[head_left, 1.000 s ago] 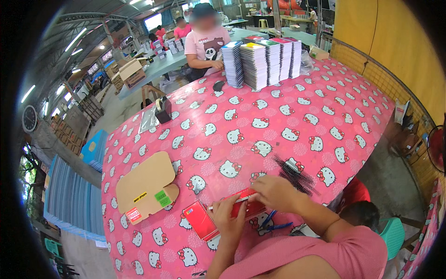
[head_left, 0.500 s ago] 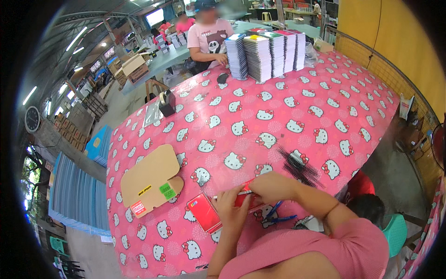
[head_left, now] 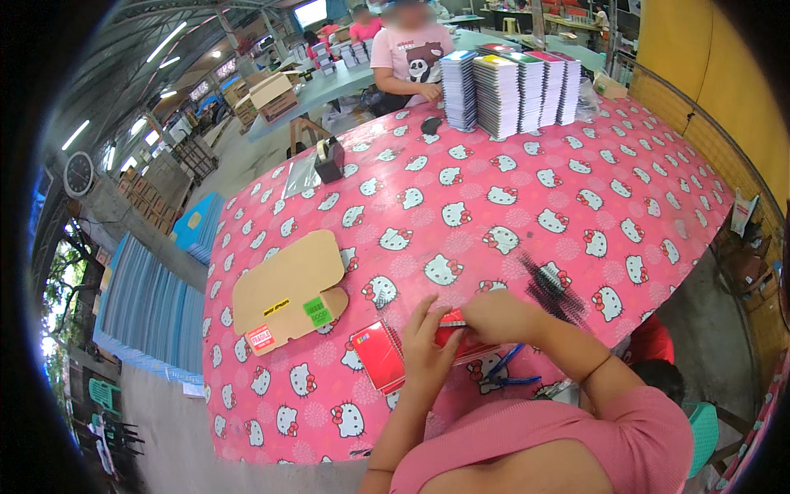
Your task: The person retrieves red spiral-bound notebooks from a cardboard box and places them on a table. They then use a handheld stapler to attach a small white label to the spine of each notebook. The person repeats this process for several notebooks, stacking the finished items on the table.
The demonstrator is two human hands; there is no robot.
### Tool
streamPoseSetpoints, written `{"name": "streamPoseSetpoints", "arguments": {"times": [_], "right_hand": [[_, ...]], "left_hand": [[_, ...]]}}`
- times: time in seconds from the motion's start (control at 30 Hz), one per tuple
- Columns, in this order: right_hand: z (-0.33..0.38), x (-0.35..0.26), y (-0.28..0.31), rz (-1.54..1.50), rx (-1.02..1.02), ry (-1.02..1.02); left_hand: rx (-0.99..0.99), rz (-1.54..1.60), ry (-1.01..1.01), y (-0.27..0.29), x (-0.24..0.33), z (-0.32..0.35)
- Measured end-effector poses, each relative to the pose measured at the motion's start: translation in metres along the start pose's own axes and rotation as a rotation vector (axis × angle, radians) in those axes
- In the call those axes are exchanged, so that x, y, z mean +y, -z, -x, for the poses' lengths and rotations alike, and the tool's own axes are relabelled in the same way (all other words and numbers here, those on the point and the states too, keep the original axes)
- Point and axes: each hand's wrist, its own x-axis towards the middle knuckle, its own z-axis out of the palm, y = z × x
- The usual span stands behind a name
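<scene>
Both of my hands are at a small red notebook (head_left: 473,349) near the front of the table. My left hand (head_left: 424,350) is bent around its left part, the thumb lying over a white strip at its edge. My right hand (head_left: 496,318) is closed at the notebook's far edge, fingertips tucked down and partly hidden. Just left of my left hand lies another red spiral notebook (head_left: 376,356) on the pink patterned cloth. Blue-handled pliers (head_left: 512,369) rest to the right, beside my right forearm. Beyond that forearm is a pile of loose black binding coils (head_left: 558,290).
A cardboard piece (head_left: 288,276) with stickers lies at left. Farther back stand a tape dispenser (head_left: 331,161) and tall stacks of spiral notebooks (head_left: 498,97), where a co-worker (head_left: 407,62) stands. Blue-edged stacks (head_left: 152,309) flank the table's left side. A green stool (head_left: 702,432) is at right.
The whole view has shifted, so the table and everything on it appear farther right. My hands stay at the red notebook, with the left fingers raised a little more.
</scene>
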Motion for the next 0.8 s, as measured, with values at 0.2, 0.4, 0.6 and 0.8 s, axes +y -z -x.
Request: {"name": "streamPoseSetpoints", "arguments": {"times": [0.2, 0.4, 0.6, 0.8], "right_hand": [[0.000, -0.011, 0.010, -0.011, -0.059, 0.019], [0.003, -0.013, 0.005, -0.095, 0.174, 0.099], [0.009, -0.017, 0.010, -0.115, 0.315, 0.132], [0.004, -0.017, 0.012, -0.181, 0.421, 0.193]], "left_hand": [[0.121, 0.141, 0.116, -0.004, -0.019, 0.008], [0.194, 0.743, 0.473, -0.017, -0.029, 0.020], [0.237, 0.862, 0.426, -0.014, -0.031, 0.022], [0.218, 0.872, 0.576, -0.008, -0.037, 0.027]]}}
